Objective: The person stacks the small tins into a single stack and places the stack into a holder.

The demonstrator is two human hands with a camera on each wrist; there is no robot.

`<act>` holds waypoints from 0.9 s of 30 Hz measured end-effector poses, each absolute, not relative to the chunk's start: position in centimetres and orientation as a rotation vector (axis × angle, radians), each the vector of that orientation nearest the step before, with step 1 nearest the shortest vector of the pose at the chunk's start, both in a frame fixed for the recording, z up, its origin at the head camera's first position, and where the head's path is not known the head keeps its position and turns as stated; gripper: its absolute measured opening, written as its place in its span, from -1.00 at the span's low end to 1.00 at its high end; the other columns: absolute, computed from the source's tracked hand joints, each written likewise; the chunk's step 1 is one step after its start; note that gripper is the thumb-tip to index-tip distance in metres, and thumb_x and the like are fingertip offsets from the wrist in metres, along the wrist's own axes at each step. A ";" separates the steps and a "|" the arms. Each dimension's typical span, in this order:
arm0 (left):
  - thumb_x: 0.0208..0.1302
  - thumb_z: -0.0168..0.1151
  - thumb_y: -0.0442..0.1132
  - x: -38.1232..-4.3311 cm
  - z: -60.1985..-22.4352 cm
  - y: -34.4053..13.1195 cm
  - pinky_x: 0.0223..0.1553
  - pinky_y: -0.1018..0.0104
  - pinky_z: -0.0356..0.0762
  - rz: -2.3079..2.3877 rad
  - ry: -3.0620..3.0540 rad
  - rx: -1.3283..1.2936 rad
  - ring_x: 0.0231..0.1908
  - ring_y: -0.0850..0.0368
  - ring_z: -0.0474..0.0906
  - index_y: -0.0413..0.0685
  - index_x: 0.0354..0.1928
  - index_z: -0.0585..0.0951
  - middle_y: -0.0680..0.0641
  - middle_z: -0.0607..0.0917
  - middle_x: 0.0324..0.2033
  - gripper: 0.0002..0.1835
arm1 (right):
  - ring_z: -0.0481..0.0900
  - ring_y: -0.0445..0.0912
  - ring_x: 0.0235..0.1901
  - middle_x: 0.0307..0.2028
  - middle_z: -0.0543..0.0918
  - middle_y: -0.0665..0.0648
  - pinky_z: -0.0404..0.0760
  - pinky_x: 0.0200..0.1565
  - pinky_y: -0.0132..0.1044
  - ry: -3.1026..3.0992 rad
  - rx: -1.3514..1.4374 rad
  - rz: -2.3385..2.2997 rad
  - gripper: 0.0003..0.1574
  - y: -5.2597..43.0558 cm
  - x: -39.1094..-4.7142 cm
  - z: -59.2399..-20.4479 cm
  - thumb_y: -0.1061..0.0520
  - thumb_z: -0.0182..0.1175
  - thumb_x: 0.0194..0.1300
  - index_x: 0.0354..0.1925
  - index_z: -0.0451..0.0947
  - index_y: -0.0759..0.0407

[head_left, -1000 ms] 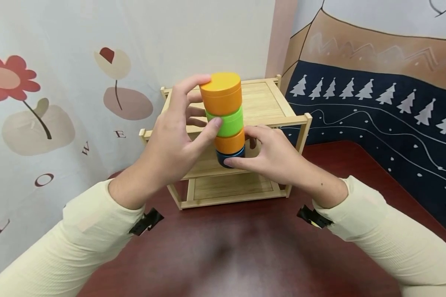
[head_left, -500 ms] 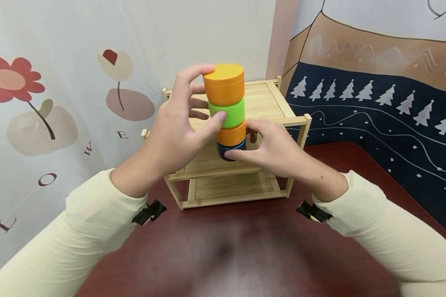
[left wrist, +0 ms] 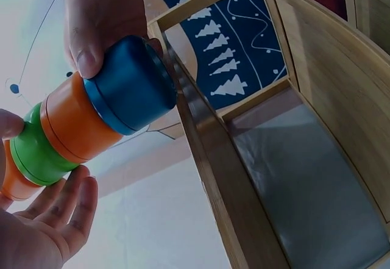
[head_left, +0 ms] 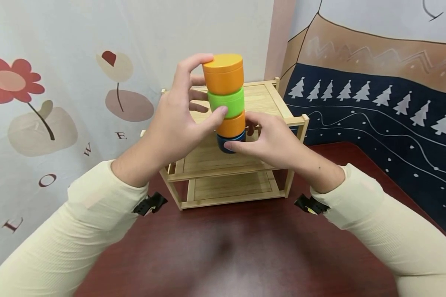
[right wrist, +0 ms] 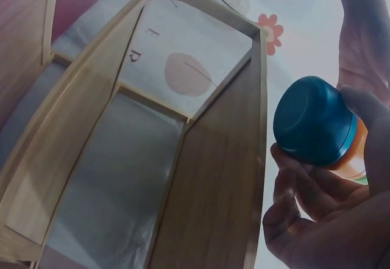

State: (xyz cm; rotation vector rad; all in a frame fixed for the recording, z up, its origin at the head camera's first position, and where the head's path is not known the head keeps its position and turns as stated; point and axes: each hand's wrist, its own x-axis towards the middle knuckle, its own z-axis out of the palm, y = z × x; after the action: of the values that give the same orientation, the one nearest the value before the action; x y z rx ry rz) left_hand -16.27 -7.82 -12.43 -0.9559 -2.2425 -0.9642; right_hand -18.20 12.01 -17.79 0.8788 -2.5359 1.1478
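A stack of round lidded containers is held upright in the air before the wooden rack. From the top come a large orange container point(head_left: 224, 78), a green container point(head_left: 226, 103), a smaller orange container point(head_left: 231, 125) and a dark blue container point(left wrist: 131, 86) at the bottom. My left hand point(head_left: 176, 117) grips the upper part, its index fingertip at the top rim and its thumb on the green one. Lower down, my right hand point(head_left: 273, 138) holds the blue container, thumb in front and fingers behind. The right wrist view shows the base of the blue container point(right wrist: 312, 119).
Behind the stack stands a wooden rack point(head_left: 234, 169) with several tiers, its top tier level with the stack's middle. It rests on a dark red table point(head_left: 245, 243). Printed cloths hang behind: flowers and letters at left, dark blue with trees point(head_left: 379, 103) at right.
Both hands have raised the stack by a small amount, and its top now stands higher against the back cloth. The grips look the same.
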 end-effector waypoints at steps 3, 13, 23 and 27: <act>0.16 0.21 -0.10 -16.6 -12.3 -7.9 -0.16 0.39 0.57 -0.964 -2.231 -0.955 -0.19 0.24 0.61 0.14 0.29 0.08 -0.02 0.54 0.00 -0.29 | 0.47 -0.16 -0.31 -0.27 0.59 -0.13 0.46 -0.29 -0.28 -2.550 0.874 1.183 -0.47 11.6 -17.7 -16.9 -0.14 0.34 0.04 -0.03 0.49 -0.03; 0.17 0.18 -0.09 -17.6 -11.6 -7.8 -0.15 0.40 0.55 -0.982 -2.259 -0.929 -0.17 0.25 0.58 0.21 0.31 0.05 0.00 0.51 0.03 -0.28 | 0.47 -0.15 -0.41 -0.34 0.58 -0.12 0.48 -0.37 -0.30 -2.528 0.850 1.190 -0.47 11.2 -19.1 -16.6 -0.18 0.34 0.01 -0.07 0.50 -0.03; 0.15 0.22 -0.16 -17.2 -10.6 -7.5 -0.15 0.38 0.57 -1.054 -2.284 -0.909 -0.17 0.15 0.63 0.11 0.30 0.04 -0.08 0.49 0.04 -0.25 | 0.46 -0.18 -0.49 -0.36 0.60 -0.17 0.45 -0.48 -0.30 -2.485 0.878 1.148 -0.47 11.2 -21.1 -16.8 -0.30 0.33 -0.06 -0.14 0.52 -0.12; 0.10 0.29 -0.18 -16.7 -10.3 -7.3 -0.13 0.35 0.58 -1.121 -2.329 -0.867 -0.15 0.08 0.63 0.10 0.31 0.00 -0.13 0.43 0.07 -0.17 | 0.46 -0.18 -0.46 -0.36 0.60 -0.16 0.45 -0.46 -0.29 -2.516 0.867 1.122 -0.45 11.1 -21.5 -16.7 -0.32 0.31 -0.05 -0.15 0.53 -0.09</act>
State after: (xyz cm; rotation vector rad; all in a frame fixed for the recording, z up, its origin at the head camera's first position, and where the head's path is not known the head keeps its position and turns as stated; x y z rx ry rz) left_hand -16.74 -7.27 -10.30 -0.8674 -2.3293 -1.1214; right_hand -21.45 11.07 -16.66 0.8674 -2.5162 1.1223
